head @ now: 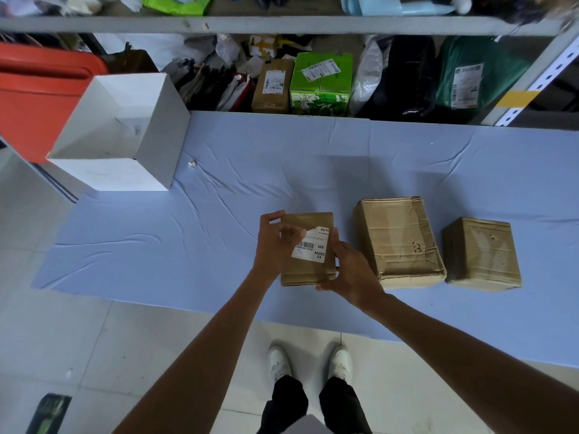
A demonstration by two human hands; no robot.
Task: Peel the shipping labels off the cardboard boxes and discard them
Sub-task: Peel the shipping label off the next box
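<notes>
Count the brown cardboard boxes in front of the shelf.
3: the box whose label the left hand pinches, gripped by the right hand; a larger box beside it; a small box farthest right.

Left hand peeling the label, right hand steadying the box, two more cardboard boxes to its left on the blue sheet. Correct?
No. Head view: the larger cardboard box and smaller cardboard box sit right of the held box, not left. Rest holds: left hand pinches the label, right hand grips that box.
</notes>
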